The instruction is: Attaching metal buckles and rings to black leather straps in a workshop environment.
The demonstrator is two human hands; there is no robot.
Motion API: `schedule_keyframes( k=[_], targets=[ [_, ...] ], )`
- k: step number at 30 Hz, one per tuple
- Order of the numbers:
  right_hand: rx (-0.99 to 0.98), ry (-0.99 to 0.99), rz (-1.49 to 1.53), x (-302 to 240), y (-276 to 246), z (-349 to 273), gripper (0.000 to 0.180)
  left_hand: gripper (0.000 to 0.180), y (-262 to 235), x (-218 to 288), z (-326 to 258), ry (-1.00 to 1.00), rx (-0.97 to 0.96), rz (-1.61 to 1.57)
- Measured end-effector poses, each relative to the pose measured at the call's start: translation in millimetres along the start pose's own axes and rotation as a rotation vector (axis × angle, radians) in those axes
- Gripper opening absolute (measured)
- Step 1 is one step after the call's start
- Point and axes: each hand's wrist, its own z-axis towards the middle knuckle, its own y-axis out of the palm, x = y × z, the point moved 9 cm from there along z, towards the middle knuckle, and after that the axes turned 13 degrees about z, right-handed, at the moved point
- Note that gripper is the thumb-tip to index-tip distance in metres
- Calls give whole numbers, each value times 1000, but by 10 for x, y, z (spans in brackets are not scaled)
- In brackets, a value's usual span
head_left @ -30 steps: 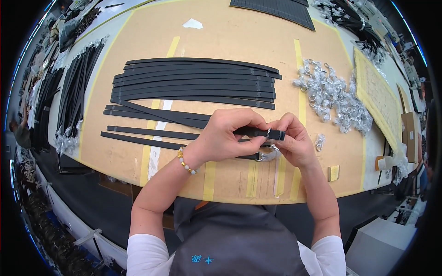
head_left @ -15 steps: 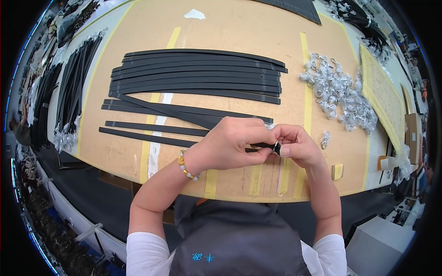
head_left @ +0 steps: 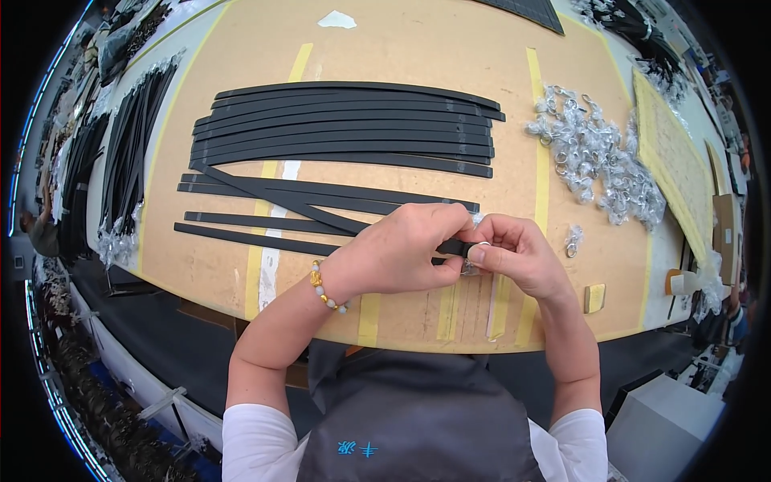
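Note:
A long black strap (head_left: pixel 456 247) runs diagonally across the table and under my left hand (head_left: pixel 401 249), which grips it close to its end. Bent fingers of my right hand (head_left: pixel 520 255) pinch a silvery metal ring (head_left: pixel 480 246) at that strap end, with a bit of clear plastic wrap below. Whether the strap passes fully through the ring is hidden by my fingers. Behind my hands lie several flat black straps (head_left: pixel 345 132) side by side, and a few more lie separately nearer my left wrist.
Right of the straps is a pile of plastic-wrapped metal rings (head_left: pixel 598 161); a single wrapped ring (head_left: pixel 573 241) lies nearer me. A small yellow block (head_left: pixel 594 298) sits by the front edge. Bundles of black straps (head_left: pixel 136 145) hang over the left side. A yellow panel (head_left: pixel 673 161) stands at right.
My fingers have shifted slightly on the strap end and ring. More of the black strap end shows between my hands, and the view has moved slightly.

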Motion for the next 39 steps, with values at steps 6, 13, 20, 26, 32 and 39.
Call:
schedule_keyframes(
  k=[6, 13, 20, 26, 32, 39],
  targets=[
    [-17, -12, 23, 13, -7, 8, 20, 21, 1, -25, 3, -9, 20, -3],
    [-13, -11, 11, 19, -20, 16, 19, 18, 13, -35, -2, -22, 11, -6],
    [-17, -21, -4, 19, 2, 11, 20, 18, 37, -40, -25, -3, 26, 0],
    [-4, -29, -16, 23, 13, 10, 19, 19, 29, -17, -23, 11, 9, 14],
    [-10, -42, -27, 15, 32, 1, 18, 18, 35, -6, -21, 0, -24, 8],
    [23, -99, -39, -7, 135, 2, 11, 29, 35, 50, -24, 32, 22, -61]
  ],
)
